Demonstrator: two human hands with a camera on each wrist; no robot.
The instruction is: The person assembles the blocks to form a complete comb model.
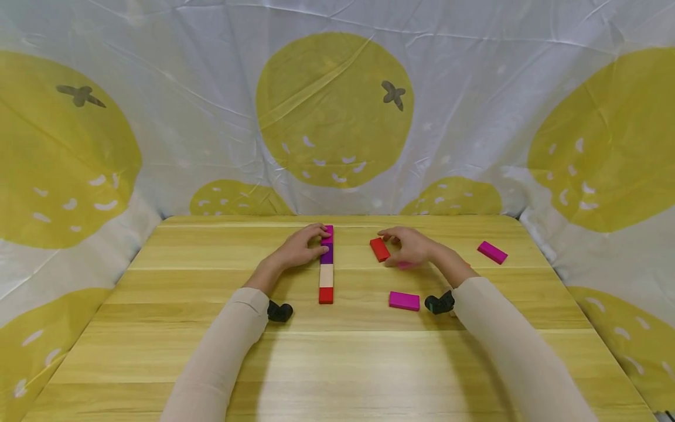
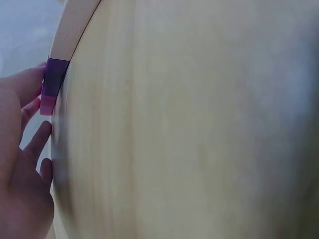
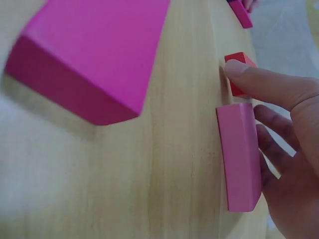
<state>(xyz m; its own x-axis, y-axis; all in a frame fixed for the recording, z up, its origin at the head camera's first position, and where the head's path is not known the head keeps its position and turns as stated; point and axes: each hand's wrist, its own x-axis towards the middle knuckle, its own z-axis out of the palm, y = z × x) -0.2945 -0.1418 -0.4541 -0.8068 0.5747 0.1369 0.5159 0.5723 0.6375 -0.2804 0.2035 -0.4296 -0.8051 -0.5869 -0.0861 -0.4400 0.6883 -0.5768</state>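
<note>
Fingers (image 1: 391,232) of right hand (image 1: 413,246) curve beside red block (image 1: 379,250).

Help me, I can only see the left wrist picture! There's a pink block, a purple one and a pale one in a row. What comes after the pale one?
Observer: After the pale block comes a red block, at the end of the row nearest the person.
Operator: What's the other hand doing?
Observer: The right hand has its thumb and a finger at opposite ends of a second red block, to the right of the row.
Operator: Is there any block even farther right?
Observer: Yes, a loose pink block lies on the table, to the right of that hand.
</note>
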